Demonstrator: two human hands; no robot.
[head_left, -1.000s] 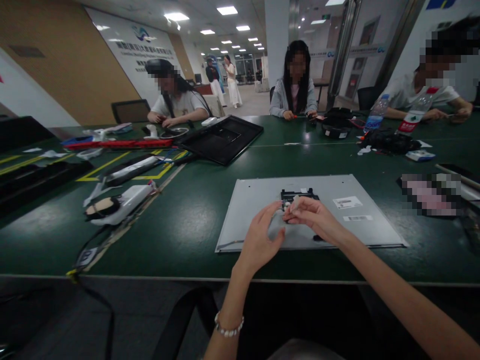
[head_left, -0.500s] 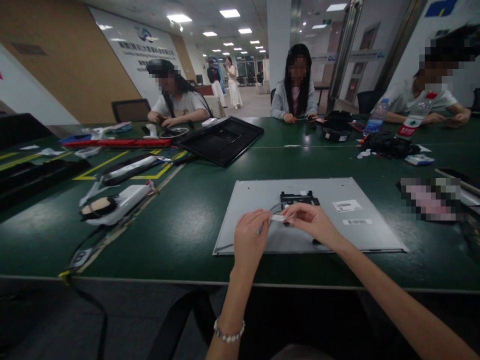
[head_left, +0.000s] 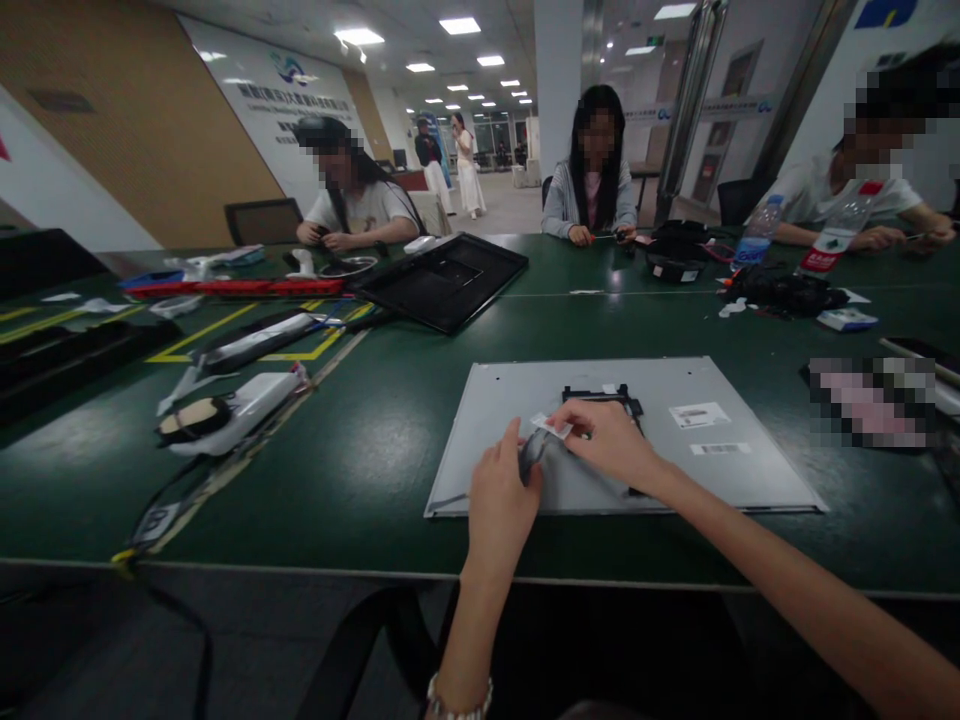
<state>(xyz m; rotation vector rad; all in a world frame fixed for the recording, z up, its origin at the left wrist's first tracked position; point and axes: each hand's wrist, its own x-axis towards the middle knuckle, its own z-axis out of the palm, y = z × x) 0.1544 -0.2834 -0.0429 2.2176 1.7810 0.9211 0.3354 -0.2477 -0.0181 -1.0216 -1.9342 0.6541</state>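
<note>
A flat grey metal-backed panel [head_left: 525, 385] lies on the green table in front of me, a black frame part [head_left: 592, 392] at its middle and two white labels on its right. Over its left half, my left hand [head_left: 501, 490] is closed around a grey cable [head_left: 533, 449], the fingers curled with the thumb against it. My right hand [head_left: 619, 440] pinches a small white strip [head_left: 552, 427] by its right end, close above the cable. Whether the strip sticks to the cable I cannot tell. The right hand partly covers the black part.
A black plastic frame [head_left: 450, 280] lies beyond the panel. To the left are a white device with a cable [head_left: 240, 410] and a red tray [head_left: 255, 287]. Bottles [head_left: 832, 240] and a dark bundle [head_left: 780, 290] stand at right. Several people sit across the table.
My right hand has tilted the white strip and shifted slightly left and up. My left fingers have opened out a little, so more of the grey cable shows.
</note>
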